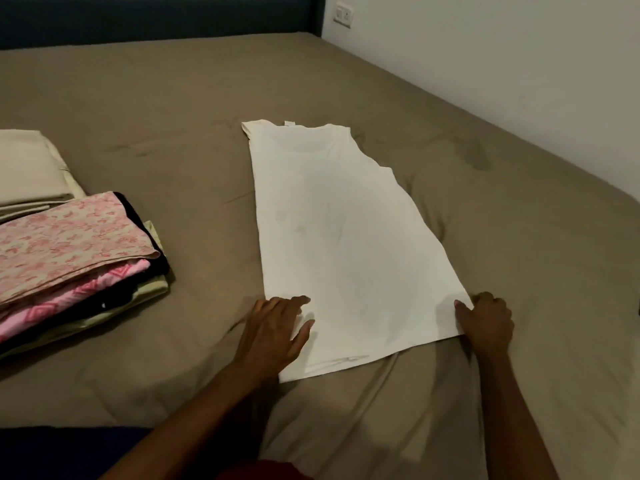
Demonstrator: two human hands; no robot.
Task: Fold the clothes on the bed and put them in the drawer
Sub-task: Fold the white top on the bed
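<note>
1. Nearest, the left hand rests with loosely spread fingers on the near hem corner of the long white sleeveless cotton top; the right hand pinches the opposite hem corner.
2. Spread flat and narrowed lengthwise on the taupe bed sheet, the top likely needs its hem carried toward the neckline next.
3. Leftward sits a stack of folded pink patterned clothes.
4. Farthest, the neck tag is unreadable; no drawer shows.

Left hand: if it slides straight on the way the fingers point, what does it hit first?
The left hand points up and right, fingertips already on the white shirt. Going on, it would only cross more shirt; nothing else seems to lie in that line.
</note>
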